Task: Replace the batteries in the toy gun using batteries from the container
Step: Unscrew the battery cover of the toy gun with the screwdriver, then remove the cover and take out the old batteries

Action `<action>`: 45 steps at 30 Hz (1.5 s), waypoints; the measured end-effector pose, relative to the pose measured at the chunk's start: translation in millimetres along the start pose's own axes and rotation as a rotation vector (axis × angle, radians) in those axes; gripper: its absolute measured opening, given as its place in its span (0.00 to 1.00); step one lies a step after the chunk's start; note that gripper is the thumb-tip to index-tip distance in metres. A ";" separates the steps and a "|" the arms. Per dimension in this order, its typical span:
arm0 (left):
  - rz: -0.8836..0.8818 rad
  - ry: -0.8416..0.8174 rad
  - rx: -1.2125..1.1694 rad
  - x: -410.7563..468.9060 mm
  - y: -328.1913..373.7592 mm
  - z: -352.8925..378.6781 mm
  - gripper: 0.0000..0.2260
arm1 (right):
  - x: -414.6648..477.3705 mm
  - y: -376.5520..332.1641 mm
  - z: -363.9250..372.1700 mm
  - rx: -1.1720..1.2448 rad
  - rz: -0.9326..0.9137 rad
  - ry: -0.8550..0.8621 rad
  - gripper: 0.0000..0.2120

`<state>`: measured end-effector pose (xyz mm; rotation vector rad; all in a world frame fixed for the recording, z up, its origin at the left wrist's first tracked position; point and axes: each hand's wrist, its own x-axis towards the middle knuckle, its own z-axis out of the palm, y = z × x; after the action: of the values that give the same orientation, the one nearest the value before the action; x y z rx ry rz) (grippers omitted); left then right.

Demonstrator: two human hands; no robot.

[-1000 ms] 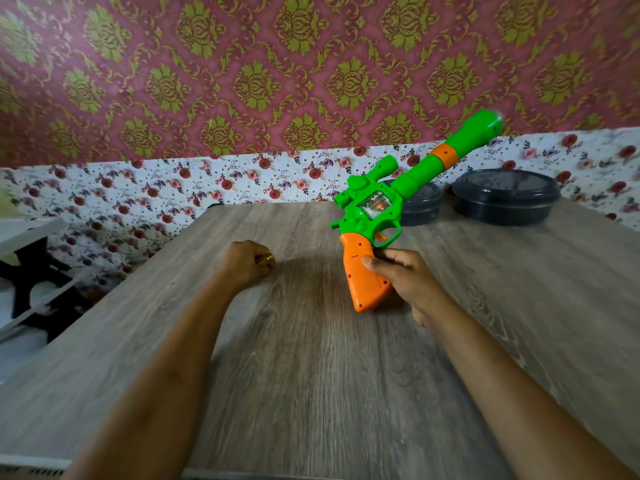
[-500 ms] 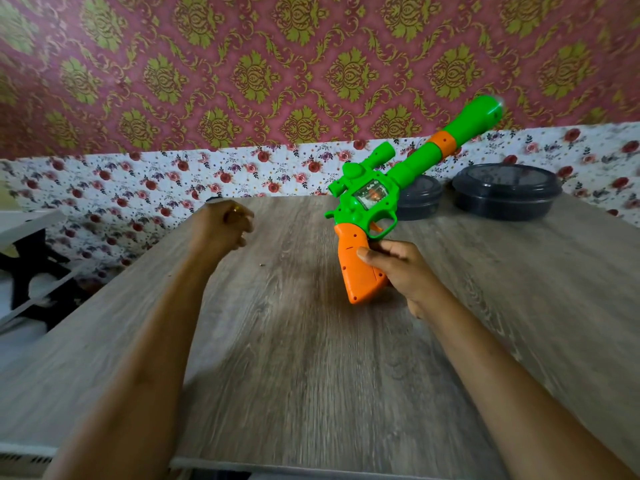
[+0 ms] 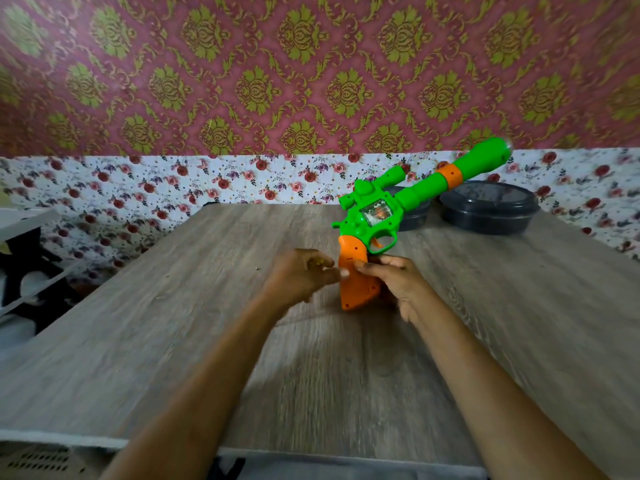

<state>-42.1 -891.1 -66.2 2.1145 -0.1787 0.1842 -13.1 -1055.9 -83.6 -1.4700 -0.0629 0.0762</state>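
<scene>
A green toy gun [image 3: 381, 209] with an orange grip [image 3: 355, 289] stands butt-down on the wooden table [image 3: 173, 323], its barrel pointing up and to the right. My right hand [image 3: 394, 285] holds the orange grip from the right side. My left hand [image 3: 301, 275], blurred by motion and wearing a ring, reaches the grip's left side with its fingertips touching it. Two dark round lidded containers stand behind the gun: a large one [image 3: 488, 209] and a smaller one [image 3: 414, 218] partly hidden by the gun. No batteries are visible.
A flowered wall runs along the table's far edge. A white and black piece of furniture [image 3: 24, 258] stands off the table's left side. Bare wood lies in front of and left of the gun.
My left hand swung from the table's left part, up and across to the orange grip. The gun and my right hand stayed almost in place.
</scene>
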 end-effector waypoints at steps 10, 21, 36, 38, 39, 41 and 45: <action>0.137 0.032 0.139 -2.9 -9.8 12.0 0.21 | -0.7 9.8 -2.4 0.068 -0.030 0.032 0.07; -0.058 -0.081 -0.054 -9.5 -5.0 -14.7 0.09 | 3.2 9.9 -6.9 0.012 0.020 -0.068 0.04; 0.042 0.078 0.674 1.8 -35.1 -41.9 0.06 | 3.3 8.8 -7.4 -0.022 0.016 -0.118 0.04; -0.005 0.041 0.677 0.5 -36.0 -44.5 0.08 | 3.2 7.6 -7.2 -0.033 0.011 -0.114 0.04; -0.007 0.035 0.677 0.5 -35.0 -45.4 0.08 | 3.0 7.3 -7.4 -0.034 0.014 -0.111 0.03; 0.027 0.059 0.641 1.5 -31.7 -47.4 0.09 | 3.2 6.9 -7.2 -0.022 0.027 -0.108 0.03; 0.108 0.129 0.414 -0.2 -17.1 -50.3 0.10 | 5.9 6.7 -6.8 0.021 0.066 -0.102 0.03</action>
<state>-41.9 -839.4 -54.4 2.4946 -0.1901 0.4538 -6.7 -1061.5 -91.1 -1.4471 -0.0962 0.2051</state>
